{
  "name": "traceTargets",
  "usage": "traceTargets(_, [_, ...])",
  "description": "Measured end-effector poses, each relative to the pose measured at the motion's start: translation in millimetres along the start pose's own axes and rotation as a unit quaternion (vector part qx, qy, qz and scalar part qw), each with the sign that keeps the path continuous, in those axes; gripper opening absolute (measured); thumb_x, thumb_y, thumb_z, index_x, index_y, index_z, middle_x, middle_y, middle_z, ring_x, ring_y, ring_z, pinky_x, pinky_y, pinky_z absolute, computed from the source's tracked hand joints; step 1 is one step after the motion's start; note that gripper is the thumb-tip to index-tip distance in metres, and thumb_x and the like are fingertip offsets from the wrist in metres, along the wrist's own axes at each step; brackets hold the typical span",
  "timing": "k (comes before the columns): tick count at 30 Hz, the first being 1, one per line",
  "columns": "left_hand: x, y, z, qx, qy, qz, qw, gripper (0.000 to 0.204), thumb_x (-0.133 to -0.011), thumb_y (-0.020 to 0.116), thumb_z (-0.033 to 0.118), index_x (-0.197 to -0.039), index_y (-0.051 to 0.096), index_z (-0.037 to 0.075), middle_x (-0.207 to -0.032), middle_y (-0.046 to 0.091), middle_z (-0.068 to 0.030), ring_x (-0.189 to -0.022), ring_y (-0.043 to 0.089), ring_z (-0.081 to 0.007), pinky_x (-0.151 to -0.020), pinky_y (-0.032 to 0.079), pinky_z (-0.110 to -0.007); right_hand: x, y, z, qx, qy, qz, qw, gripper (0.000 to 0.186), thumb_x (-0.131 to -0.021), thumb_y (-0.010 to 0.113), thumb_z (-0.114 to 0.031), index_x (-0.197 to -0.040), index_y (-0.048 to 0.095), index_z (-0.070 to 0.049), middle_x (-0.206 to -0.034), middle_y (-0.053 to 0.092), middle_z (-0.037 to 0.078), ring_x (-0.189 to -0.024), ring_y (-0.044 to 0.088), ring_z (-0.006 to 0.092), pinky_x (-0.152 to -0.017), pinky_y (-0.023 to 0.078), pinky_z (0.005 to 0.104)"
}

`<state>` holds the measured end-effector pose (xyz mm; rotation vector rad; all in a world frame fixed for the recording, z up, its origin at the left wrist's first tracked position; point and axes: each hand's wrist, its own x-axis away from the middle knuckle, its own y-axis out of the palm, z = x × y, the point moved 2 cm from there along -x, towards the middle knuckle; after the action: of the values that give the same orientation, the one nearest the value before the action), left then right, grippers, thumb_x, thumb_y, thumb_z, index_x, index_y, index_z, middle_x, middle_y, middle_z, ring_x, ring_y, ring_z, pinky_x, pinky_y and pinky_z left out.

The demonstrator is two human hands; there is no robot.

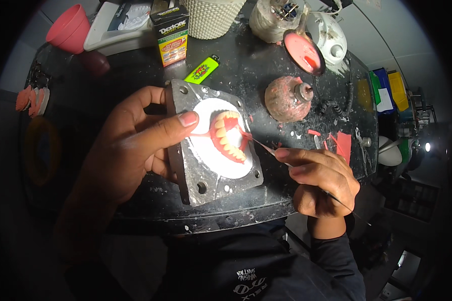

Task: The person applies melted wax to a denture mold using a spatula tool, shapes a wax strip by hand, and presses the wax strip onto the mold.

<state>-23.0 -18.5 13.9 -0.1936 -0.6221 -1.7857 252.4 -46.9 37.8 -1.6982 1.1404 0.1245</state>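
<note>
My left hand [130, 135] grips the left side of a grey metal denture flask half [213, 193], thumb on its face and fingers around its edge. White plaster [201, 150] fills the round middle of the flask. Set in that plaster is a denture [227, 140] with pink wax and a curved row of cream teeth. Between the fingers of my right hand [326, 180] is a thin wax carving tool [265, 146], its tip at the pink wax on the denture's right side. The flask is tilted and held above the table's front part.
Behind the flask lie a green lighter [203, 69] and an upright small box [172, 42]. A wax-smeared spirit burner [288, 99] stands to the right, beyond it a pan of pink wax [304, 51]. Pink wax sheets [343, 145] lie right; pink dental models [32, 100] sit far left.
</note>
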Motion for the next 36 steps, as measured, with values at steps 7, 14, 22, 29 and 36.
traceTargets(7, [0.4,0.9,1.7,0.010,0.003,-0.004,1.000,0.043,-0.096,0.072,0.021,-0.122,0.052,-0.006,-0.093,0.072,-0.0196,-0.073,0.075,-0.0225,-0.061,0.063,-0.035,0.1,0.7,0.6,-0.003,-0.012,-0.002,1.000,0.030,-0.073,0.065,0.005,-0.102,0.071,0.003,-0.105,0.077,0.020,-0.079,0.076,0.0272,-0.071,0.062,0.0343])
traceTargets(14, [-1.1,2.1,-1.0,0.029,0.005,0.002,1.000,0.042,-0.096,0.071,0.020,-0.122,0.052,-0.006,-0.094,0.072,-0.0208,-0.074,0.075,-0.0227,-0.061,0.063,-0.036,1.6,-1.4,4.1,-0.009,-0.001,-0.003,1.000,0.024,-0.077,0.063,0.006,-0.100,0.070,0.003,-0.104,0.076,0.021,-0.081,0.077,0.0293,-0.071,0.062,0.0346])
traceTargets(22, [-4.9,-0.8,-8.6,0.053,0.000,0.019,0.998,0.039,-0.093,0.068,0.015,-0.123,0.052,-0.005,-0.095,0.072,-0.0175,-0.073,0.073,-0.0190,-0.060,0.059,-0.032,12.9,-36.9,50.1,0.002,0.126,0.354,0.927,0.019,-0.106,0.060,-0.010,-0.115,0.063,0.007,-0.103,0.073,0.030,-0.056,0.055,0.0096,-0.047,0.037,0.0205])
traceTargets(29, [-7.1,-4.4,-12.3,-0.039,-0.002,0.038,0.999,0.039,-0.091,0.069,0.016,-0.123,0.055,0.000,-0.098,0.071,-0.0094,-0.080,0.065,-0.0089,-0.063,0.046,-0.023,19.9,-33.4,62.5,-0.045,0.159,0.360,0.918,0.018,-0.104,0.062,-0.007,-0.115,0.064,0.008,-0.108,0.073,0.031,-0.057,0.059,0.0121,-0.049,0.043,0.0199])
traceTargets(36, [-10.6,-2.6,-9.9,-0.105,0.052,0.050,0.992,0.031,-0.100,0.064,0.015,-0.124,0.055,-0.002,-0.108,0.072,-0.0115,-0.100,0.066,-0.0116,-0.087,0.052,-0.028,21.6,-33.3,61.2,-0.047,0.163,0.358,0.918,0.017,-0.104,0.063,-0.007,-0.112,0.063,0.009,-0.102,0.075,0.029,-0.057,0.061,0.0116,-0.051,0.046,0.0199])
